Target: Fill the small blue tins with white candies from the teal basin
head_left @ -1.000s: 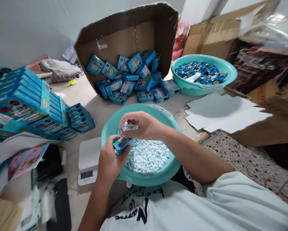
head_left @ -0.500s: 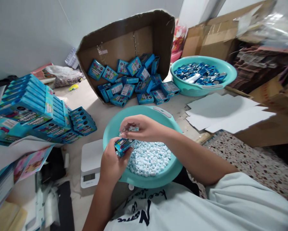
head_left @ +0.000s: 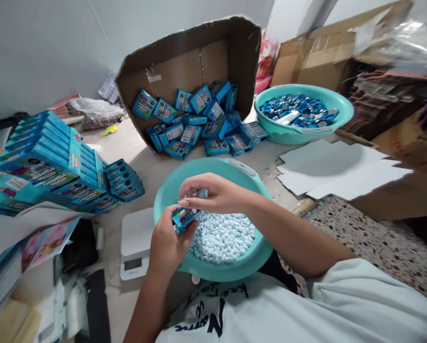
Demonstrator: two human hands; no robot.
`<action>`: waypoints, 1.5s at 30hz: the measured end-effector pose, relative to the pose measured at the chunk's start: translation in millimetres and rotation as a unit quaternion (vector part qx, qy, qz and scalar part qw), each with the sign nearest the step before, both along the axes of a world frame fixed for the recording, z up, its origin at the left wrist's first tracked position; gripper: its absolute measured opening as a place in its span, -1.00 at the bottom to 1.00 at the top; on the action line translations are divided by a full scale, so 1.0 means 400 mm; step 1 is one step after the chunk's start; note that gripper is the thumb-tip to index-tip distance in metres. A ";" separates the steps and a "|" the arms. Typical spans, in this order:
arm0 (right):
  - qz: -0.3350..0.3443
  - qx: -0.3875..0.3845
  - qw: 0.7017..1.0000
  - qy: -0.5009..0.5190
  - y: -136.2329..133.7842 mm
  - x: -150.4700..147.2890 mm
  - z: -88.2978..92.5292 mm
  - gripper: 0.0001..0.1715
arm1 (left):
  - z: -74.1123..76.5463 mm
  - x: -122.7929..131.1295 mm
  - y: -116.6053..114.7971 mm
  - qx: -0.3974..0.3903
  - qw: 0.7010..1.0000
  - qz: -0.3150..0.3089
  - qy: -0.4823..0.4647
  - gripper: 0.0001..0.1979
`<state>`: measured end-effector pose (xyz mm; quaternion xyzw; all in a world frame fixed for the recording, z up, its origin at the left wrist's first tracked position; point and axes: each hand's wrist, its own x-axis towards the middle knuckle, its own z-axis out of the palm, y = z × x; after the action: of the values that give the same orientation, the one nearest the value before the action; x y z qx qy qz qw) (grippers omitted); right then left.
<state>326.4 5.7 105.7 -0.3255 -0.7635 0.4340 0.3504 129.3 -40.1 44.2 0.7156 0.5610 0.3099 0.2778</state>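
Left hand (head_left: 166, 243) clasps small box (head_left: 183, 218), right hand (head_left: 216, 193) at its top, over basin (head_left: 234, 270).

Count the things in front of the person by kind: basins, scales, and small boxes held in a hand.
Teal basins: 2, the near basin with pale candies and the far basin with blue pieces
White scale: 1
Small blue box in the left hand: 1
Total: 4
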 end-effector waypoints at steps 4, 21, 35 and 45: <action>0.000 0.027 1.000 -0.013 0.002 0.002 -0.002 -0.60 | -0.003 -0.001 0.000 0.015 1.000 -0.008 0.000 -0.62; 0.046 0.130 0.990 -0.039 0.013 0.004 -0.016 -0.61 | 0.000 -0.003 0.000 0.004 1.000 -0.012 -0.004 -0.60; 0.038 0.116 0.991 -0.057 0.009 0.007 -0.009 -0.49 | -0.012 -0.007 0.005 0.011 1.000 -0.017 0.000 -0.60; 0.072 0.125 0.989 0.013 0.008 0.005 -0.014 -0.64 | -0.002 -0.006 0.002 0.005 1.000 -0.016 0.006 -0.58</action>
<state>328.4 8.8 100.0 -0.2181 -0.8286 0.3632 0.3661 126.9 -39.5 43.2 0.7274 0.5498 0.3038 0.2761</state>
